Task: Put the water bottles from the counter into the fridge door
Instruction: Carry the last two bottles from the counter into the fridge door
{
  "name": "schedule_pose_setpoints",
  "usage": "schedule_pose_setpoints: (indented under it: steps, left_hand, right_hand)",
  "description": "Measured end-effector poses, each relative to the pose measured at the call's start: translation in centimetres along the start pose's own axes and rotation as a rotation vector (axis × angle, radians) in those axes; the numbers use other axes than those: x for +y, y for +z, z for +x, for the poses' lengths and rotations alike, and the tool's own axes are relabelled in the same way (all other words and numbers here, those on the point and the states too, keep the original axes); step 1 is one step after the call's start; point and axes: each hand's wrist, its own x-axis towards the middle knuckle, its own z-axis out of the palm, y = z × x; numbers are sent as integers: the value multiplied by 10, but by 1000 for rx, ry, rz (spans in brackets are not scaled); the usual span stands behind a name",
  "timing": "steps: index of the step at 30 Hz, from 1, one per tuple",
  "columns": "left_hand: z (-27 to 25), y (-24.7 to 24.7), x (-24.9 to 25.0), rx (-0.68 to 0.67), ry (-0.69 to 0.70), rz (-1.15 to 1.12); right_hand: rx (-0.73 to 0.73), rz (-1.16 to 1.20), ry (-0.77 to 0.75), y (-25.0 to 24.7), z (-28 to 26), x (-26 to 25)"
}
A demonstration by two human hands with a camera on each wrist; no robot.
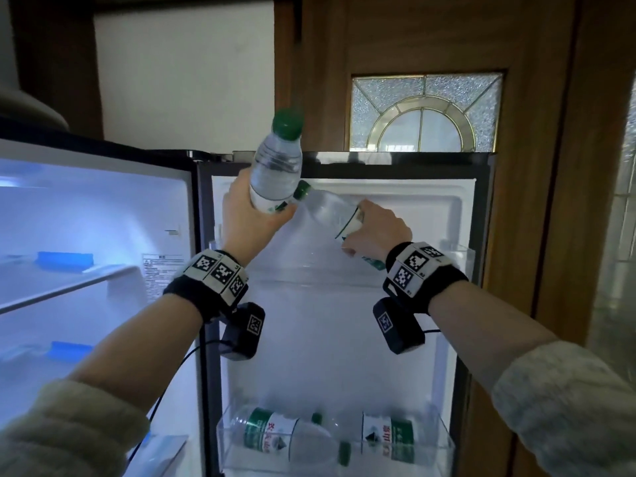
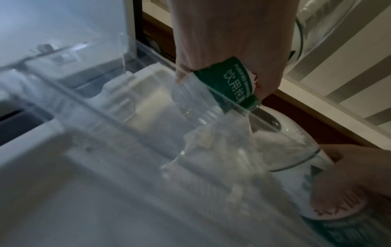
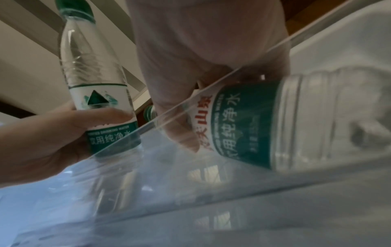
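Your sleeves are pale, cream-coloured knit, pushed back from both forearms. Each wrist carries a black band faced with white square-code tags. A black camera box with its own tag hangs under each band; a thin black cable trails from the one at lower left of frame.

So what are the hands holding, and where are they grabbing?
Each holds a water bottle around its label: the left hand grips the upright bottle, and the right hand grips the tilted bottle.
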Motion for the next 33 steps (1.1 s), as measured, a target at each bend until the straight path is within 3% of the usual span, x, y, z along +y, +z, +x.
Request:
schedule_pose_setpoints:
  steps: [10,21,29,33]
  left_hand:
    - [-4,4,-11,-47,-14,98]
    - [-4,2,-14,-48,-164,89]
    - [1,3,-17,-126,-175,122]
    - [3,3,-19,-145,-157,157]
  right_hand:
    - [-142,-9,50,-4,16,14]
    - [-234,-119,107,-9,34,29]
    - [-364,-322,104,-21,32,35]
    - [-354,-306,129,-20,34,31]
